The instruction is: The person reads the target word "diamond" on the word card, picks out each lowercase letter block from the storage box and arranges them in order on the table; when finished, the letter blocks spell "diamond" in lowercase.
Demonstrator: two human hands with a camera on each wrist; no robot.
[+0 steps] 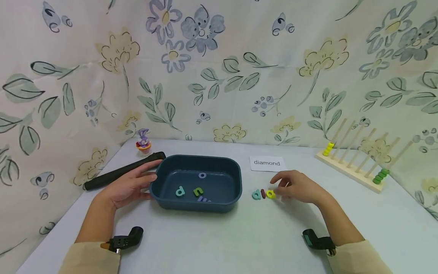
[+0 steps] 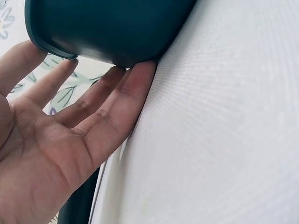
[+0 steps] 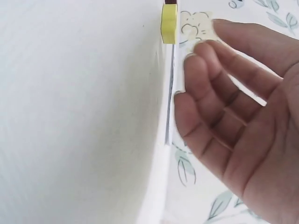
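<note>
Left hand (image 1: 131, 185), spread, touches the blue tray (image 1: 196, 207); right hand (image 1: 297, 186), loosely curled, hovers near the yellow letter (image 1: 268, 194).

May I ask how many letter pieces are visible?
7: purple o, teal d, green n and partly hidden purple piece in the dark blue tray; another teal d, dark-red bar and yellow a on the white table. The tray's near wall may hide more.

Open lane: bare table (image 1: 219, 243) at lower centre, below the tray (image 1: 195, 207). Tray top open from above; left hand (image 1: 131, 184) and black rod (image 1: 118, 174) obstruct its left side. Narrow gap between tray and teal letter (image 1: 254, 196). Right hand (image 1: 297, 185) blocks right of yellow letter (image 1: 269, 196); bead rack (image 1: 349, 172) at far right.
</note>
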